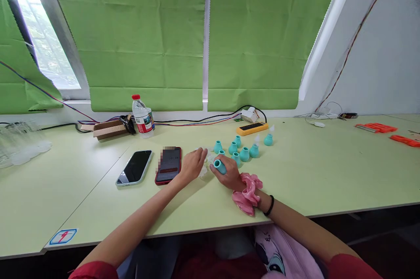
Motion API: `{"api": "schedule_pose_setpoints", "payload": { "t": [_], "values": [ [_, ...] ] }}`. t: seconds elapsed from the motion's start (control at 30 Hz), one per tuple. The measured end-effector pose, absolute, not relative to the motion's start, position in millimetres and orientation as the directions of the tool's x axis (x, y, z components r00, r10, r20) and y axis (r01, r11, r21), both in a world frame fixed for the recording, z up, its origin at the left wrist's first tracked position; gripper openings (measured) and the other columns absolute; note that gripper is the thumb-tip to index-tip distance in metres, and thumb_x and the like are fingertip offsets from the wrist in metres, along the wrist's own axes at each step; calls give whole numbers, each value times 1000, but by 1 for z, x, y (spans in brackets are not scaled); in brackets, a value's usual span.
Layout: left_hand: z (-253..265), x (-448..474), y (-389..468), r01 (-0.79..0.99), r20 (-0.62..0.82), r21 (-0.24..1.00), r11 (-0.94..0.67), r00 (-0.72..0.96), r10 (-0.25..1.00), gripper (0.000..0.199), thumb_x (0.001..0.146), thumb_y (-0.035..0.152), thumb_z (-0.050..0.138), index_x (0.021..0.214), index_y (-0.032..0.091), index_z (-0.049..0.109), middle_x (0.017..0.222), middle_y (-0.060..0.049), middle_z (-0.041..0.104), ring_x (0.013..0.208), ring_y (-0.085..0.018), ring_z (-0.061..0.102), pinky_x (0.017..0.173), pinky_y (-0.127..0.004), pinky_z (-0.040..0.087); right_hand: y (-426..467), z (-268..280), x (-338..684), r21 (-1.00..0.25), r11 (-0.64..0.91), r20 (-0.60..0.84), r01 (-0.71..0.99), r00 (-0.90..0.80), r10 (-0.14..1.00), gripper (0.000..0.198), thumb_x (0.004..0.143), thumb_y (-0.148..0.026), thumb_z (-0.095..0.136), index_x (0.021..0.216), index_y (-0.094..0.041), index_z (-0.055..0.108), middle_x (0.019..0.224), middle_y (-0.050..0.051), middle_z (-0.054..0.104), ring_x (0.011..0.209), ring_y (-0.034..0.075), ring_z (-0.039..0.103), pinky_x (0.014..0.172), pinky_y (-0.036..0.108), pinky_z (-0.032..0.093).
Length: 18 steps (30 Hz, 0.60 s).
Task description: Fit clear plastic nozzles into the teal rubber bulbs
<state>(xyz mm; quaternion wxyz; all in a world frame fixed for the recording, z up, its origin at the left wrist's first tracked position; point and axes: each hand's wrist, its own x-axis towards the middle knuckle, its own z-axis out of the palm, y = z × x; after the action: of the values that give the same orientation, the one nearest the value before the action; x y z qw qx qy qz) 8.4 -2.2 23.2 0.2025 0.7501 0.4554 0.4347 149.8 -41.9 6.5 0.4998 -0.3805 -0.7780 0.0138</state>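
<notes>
My right hand [232, 176] is closed around a teal rubber bulb [219, 166], its round opening tilted toward me. My left hand [193, 165] is held with its fingers curled together; anything between them is hidden. Between the two hands lie small translucent white pieces [203, 171], partly covered by the fingers. Beyond my right hand stand several more teal bulbs [244, 154], most with their openings up. A teal bulb with a clear pointed tip [268, 139] stands at the far right of the group, and another tipped bulb [253, 151] is nearer.
Left of my hands lie a red-cased phone [168, 166] and a pale-cased phone [134, 168]. Behind are a water bottle [143, 118], a cardboard box [110, 129], a yellow power strip [252, 129] and cables. Clear cups [22, 143] stand far left, orange tools [380, 127] far right.
</notes>
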Motion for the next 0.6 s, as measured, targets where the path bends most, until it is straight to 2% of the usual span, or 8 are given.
{"api": "schedule_pose_setpoints", "payload": {
  "t": [0.1, 0.13, 0.2, 0.3, 0.43, 0.6],
  "values": [
    [12, 10, -5, 778, 539, 288, -558, 350, 766, 25, 80, 38, 35, 75, 17, 48, 80, -8, 49, 81, -20, 43, 68, -29, 34, -43, 12, 154, -475, 684, 757, 553, -139, 639, 6, 73, -26, 45, 71, -20, 43, 66, 1, 51, 63, 14, 48, 61, 26, 37],
    [8, 10, -5, 824, 526, 192, -533, 372, 765, 25, 82, 36, 32, 81, 17, 48, 88, -10, 48, 87, -22, 41, 71, -33, 33, -43, 14, 155, -486, 683, 758, 546, -126, 640, 6, 72, -26, 45, 71, -20, 44, 66, 0, 51, 63, 13, 48, 61, 26, 37],
    [0, 11, -6, 859, 479, 82, -505, 410, 776, 26, 84, 33, 27, 89, 16, 47, 99, -12, 44, 92, -24, 39, 75, -38, 32, -43, 15, 156, -493, 681, 756, 541, -122, 644, 7, 72, -26, 45, 71, -20, 44, 66, 0, 51, 62, 13, 48, 61, 26, 37],
    [-5, 12, -7, 841, 438, 51, -539, 467, 769, 28, 84, 31, 26, 99, 17, 44, 108, -12, 40, 97, -24, 36, 79, -41, 31, -43, 14, 155, -500, 666, 739, 553, -128, 662, 8, 73, -28, 44, 71, -20, 43, 66, 0, 51, 62, 14, 48, 61, 26, 37],
    [-5, 14, -9, 829, 457, 90, -552, 458, 763, 35, 84, 33, 23, 112, 18, 38, 116, -12, 37, 107, -24, 32, 88, -44, 25, -42, 13, 155, -499, 668, 743, 552, -123, 658, 8, 74, -28, 44, 72, -20, 43, 67, 1, 51, 63, 14, 48, 61, 25, 36],
    [-8, 18, -12, 834, 380, 117, -538, 463, 801, 60, 77, 53, 30, 125, 17, 26, 131, -16, 24, 119, -34, 17, 91, -53, 17, -43, 15, 155, -506, 658, 732, 557, -126, 669, 9, 75, -28, 42, 73, -20, 43, 67, 1, 50, 64, 14, 48, 62, 26, 36]
  ]
}}
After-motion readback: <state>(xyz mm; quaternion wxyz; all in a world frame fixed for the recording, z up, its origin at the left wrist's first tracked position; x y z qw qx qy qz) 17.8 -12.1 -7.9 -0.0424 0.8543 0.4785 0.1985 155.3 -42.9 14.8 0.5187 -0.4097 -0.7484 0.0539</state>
